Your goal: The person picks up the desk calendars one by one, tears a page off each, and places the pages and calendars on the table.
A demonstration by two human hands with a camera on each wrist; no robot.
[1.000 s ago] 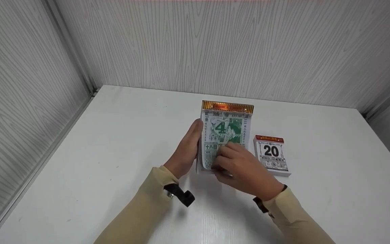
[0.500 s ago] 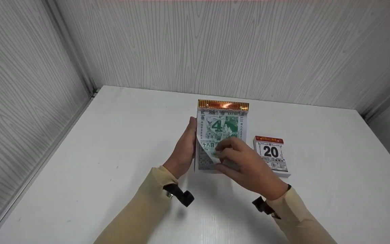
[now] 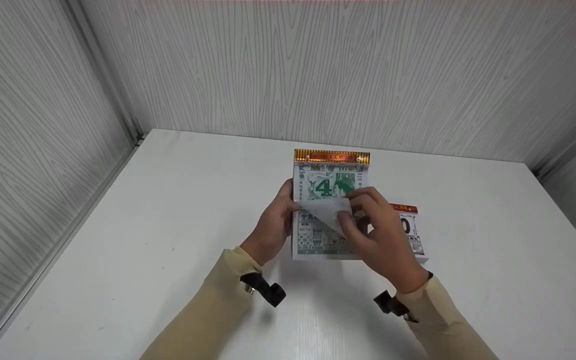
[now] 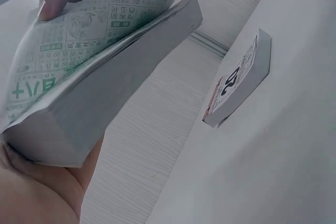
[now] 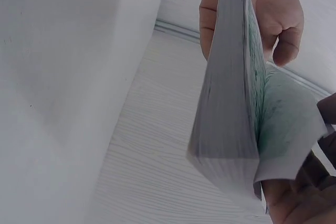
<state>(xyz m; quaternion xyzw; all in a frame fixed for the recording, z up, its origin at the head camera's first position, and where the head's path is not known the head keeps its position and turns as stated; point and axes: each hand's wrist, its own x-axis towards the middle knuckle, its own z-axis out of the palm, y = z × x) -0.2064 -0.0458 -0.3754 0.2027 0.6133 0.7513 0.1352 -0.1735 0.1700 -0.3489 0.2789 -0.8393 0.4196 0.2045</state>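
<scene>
A thick tear-off calendar [image 3: 318, 245] with a gold and red top strip is tilted up in the head view, a green 4 on its front page. My left hand [image 3: 272, 227] grips its left edge, thumb at the front side; the left wrist view shows the palm under the page block [image 4: 94, 98]. Between thumb and fingers, my right hand [image 3: 380, 235] pinches the lower part of the top sheet [image 3: 325, 206], which curls upward. Beneath it another printed page shows. In the right wrist view the sheet [image 5: 289, 124] bends away from the block, still joined at the top.
A smaller calendar [image 3: 418, 244] with a red top strip lies on the white table [image 3: 178, 200] to the right, partly behind my right hand. Its number 20 shows in the left wrist view. Wood-grain panels [image 3: 288, 75] stand behind and at both sides.
My right hand has lifted the green sheet's lower edge and folded it upward, uncovering the page below. It has moved slightly up and right. The left thumb has come onto the front edge.
</scene>
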